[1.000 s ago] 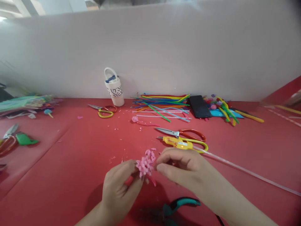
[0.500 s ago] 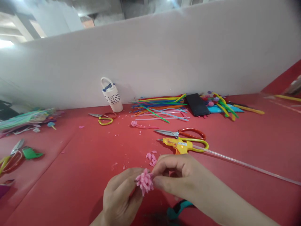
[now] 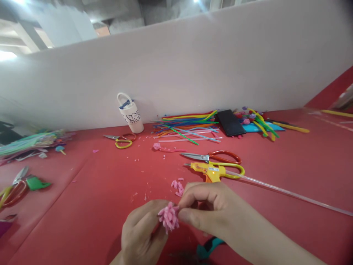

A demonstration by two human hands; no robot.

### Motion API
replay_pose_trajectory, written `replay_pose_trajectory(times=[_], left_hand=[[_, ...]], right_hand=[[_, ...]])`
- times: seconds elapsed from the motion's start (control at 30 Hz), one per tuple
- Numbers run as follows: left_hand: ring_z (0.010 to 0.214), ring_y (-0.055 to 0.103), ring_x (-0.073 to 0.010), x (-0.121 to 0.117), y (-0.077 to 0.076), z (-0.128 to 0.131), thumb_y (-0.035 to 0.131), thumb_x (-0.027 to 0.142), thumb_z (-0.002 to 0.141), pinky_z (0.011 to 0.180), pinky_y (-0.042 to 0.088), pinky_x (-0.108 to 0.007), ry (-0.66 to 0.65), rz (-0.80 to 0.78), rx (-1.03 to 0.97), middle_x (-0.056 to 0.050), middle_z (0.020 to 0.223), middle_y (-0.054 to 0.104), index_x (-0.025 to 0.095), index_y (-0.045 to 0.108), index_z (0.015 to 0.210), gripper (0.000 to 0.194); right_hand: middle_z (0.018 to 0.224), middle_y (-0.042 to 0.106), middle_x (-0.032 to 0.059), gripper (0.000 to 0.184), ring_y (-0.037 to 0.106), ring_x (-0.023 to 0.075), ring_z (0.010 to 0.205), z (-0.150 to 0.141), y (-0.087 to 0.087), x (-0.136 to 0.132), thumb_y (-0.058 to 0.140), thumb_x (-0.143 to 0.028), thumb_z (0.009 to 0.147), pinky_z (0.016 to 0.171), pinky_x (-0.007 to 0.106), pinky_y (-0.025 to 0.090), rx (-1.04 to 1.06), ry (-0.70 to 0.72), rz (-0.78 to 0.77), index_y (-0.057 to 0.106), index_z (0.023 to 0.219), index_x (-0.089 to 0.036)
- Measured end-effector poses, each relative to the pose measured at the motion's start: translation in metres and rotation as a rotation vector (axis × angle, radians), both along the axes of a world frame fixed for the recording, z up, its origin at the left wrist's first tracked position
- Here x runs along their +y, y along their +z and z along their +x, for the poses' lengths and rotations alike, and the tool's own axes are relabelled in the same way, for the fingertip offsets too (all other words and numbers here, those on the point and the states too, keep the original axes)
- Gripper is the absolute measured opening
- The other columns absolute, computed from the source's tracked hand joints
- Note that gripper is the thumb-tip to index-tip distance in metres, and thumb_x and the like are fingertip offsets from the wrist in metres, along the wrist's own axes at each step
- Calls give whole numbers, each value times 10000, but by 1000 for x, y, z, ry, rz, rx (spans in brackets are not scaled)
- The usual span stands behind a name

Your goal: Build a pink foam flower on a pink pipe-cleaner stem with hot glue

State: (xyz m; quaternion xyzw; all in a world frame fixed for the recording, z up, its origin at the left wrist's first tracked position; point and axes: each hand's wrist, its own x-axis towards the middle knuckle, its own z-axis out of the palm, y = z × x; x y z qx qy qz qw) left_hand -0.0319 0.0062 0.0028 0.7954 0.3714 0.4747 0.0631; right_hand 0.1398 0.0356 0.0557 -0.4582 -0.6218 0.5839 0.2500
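A pink petalled flower (image 3: 168,217), apparently of pipe-cleaner pieces, is pinched by my left hand (image 3: 145,230) at lower centre. My right hand (image 3: 211,208) has thumb and index finger closed at the flower's right edge, on one of its petals as far as I can see. Loose pink petal pieces (image 3: 178,187) lie on the red table just beyond the fingers. Behind my right hand rests a yellow glue gun (image 3: 208,169) with a long clear glue stick (image 3: 286,194). Pliers with teal handles (image 3: 208,248) are partly hidden below my right wrist.
Red-and-yellow-handled scissors (image 3: 204,157) lie by the glue gun, others (image 3: 121,140) further left. Coloured pipe cleaners (image 3: 187,127), a black phone (image 3: 231,122) and finished flowers (image 3: 256,121) line the white partition (image 3: 176,70). A white tumbler (image 3: 132,117) stands there.
My right fingers have come in from beside the flower to touch its edge. Both hands and the flower sit lower in view, and the flower has turned slightly. The camera view has tilted.
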Motion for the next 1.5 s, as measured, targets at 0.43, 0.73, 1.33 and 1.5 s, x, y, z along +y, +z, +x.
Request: replay_pose_trajectory(times=[0.43, 0.73, 1.33, 1.5], left_hand=[[600, 627, -68, -1, 0, 1, 532, 38, 769, 584, 489, -112, 42, -42, -36, -9, 705, 686, 176, 598, 833, 166], [572, 655, -112, -1, 0, 1, 532, 46, 764, 544, 515, -170, 66, -53, -56, -24, 724, 712, 184, 631, 853, 192], [563, 633, -93, 0, -1, 3, 536, 34, 759, 533, 503, -149, 34, -51, -51, -21, 699, 698, 173, 621, 837, 181], [533, 629, -104, 0, 1, 3, 537, 37, 754, 502, 502, -163, 53, -46, -38, -13, 661, 684, 177, 613, 818, 172]], right_hand=[[636, 535, -32, 103, 461, 108, 602, 0, 0, 4, 605, -267, 693, 545, 220, 338, 15, 16, 1, 659, 666, -184], [698, 579, -13, 128, 470, 116, 632, 6, -2, 5, 587, -287, 721, 563, 231, 348, -14, 35, 6, 662, 718, -183], [655, 545, -24, 116, 486, 116, 627, 1, 1, 2, 547, -208, 699, 569, 222, 356, -4, 19, 45, 650, 656, -178], [643, 535, -22, 118, 481, 120, 625, 1, 1, 3, 546, -208, 706, 568, 229, 354, 5, 30, 66, 630, 629, -178]])
